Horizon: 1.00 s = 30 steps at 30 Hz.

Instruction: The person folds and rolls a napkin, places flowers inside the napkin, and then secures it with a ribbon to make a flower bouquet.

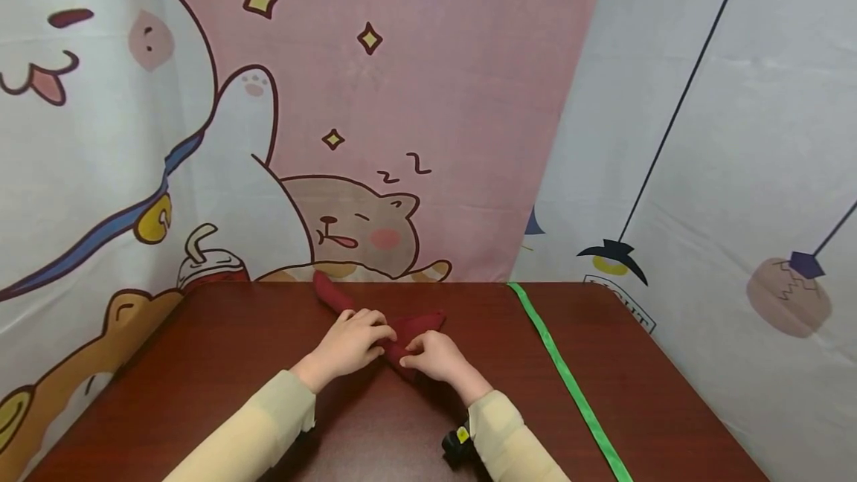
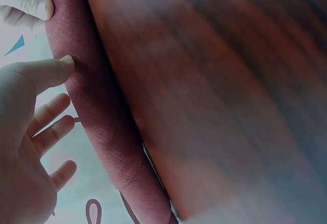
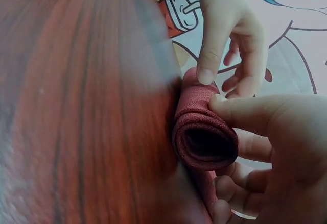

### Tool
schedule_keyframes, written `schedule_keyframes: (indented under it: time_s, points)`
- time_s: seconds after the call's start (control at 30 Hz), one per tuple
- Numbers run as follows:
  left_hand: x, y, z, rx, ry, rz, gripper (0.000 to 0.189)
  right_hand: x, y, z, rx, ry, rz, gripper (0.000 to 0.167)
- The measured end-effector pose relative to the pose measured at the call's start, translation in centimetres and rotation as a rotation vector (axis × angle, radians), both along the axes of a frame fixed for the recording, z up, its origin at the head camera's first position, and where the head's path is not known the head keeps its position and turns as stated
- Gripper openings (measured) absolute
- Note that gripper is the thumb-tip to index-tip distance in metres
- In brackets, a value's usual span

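A dark red cloth (image 1: 428, 324) lies at the middle of the table, partly wound into a long tube, with a flat pointed corner spread beyond it. The tube's open end (image 3: 204, 145) shows layered fabric in the right wrist view. My left hand (image 1: 353, 341) is on the roll, its thumb against the near side and its fingers bent toward the far side. Closer to the tube's right end, my right hand (image 1: 438, 358) pinches the roll between thumb and curled fingers. Both thumbs (image 2: 64, 68) touch the rolled fabric.
A bright green strip (image 1: 562, 370) runs from back to front along the right of the brown wooden table (image 1: 254, 355). A black device (image 1: 457, 445) with a yellow mark is at my right wrist. A printed cartoon curtain (image 1: 455, 117) hangs behind the table.
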State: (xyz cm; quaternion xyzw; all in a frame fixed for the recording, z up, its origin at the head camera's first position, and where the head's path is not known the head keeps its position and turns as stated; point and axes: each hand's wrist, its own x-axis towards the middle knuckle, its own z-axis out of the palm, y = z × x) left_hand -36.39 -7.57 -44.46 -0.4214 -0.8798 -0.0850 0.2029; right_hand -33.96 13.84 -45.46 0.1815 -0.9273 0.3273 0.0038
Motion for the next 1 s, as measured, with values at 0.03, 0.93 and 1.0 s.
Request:
schedule_keyframes:
  time_s: [0.03, 0.93, 1.0]
  points:
    - [0.0, 0.0, 0.0, -0.003, -0.001, 0.002, 0.029, 0.0, 0.1, 0.0, -0.001, -0.003, 0.001, 0.017]
    - [-0.2, 1.1, 0.0, -0.097, -0.147, 0.054, 0.04, 0.0, 0.3, -0.1, 0.032, 0.085, -0.072, 0.037]
    - [-0.3, 1.2, -0.1, -0.096, -0.145, 0.056, 0.04, 0.0, 0.1, -0.2, 0.055, 0.087, -0.08, 0.043]
